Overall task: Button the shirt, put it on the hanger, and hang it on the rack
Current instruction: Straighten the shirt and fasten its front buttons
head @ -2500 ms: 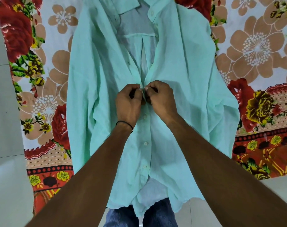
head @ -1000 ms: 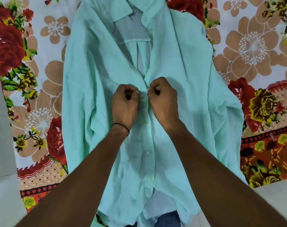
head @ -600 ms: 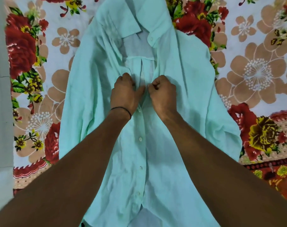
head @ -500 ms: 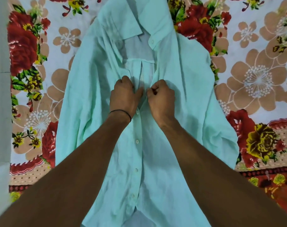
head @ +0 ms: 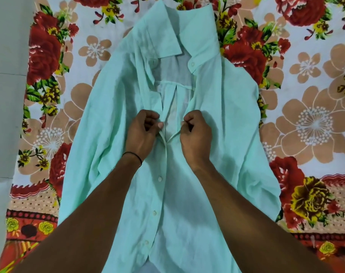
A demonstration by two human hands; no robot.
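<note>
Shirt (head: 217, 119) flat on floral sheet (head: 313, 107); both hands' fingers pinching placket edges.

Your left hand (head: 141, 133) and right hand (head: 195, 134) sit close together on the shirt (head: 217, 115), a narrow gap between them. Above, the open placket up to the collar (head: 163, 40) lies unobstructed. Flowered bedsheet (head: 309, 107) lies bare on both sides.

Floral bedsheet (head: 315, 119) with red roses and tan blossoms; pale tiled floor (head: 4, 95) along its left edge.
</note>
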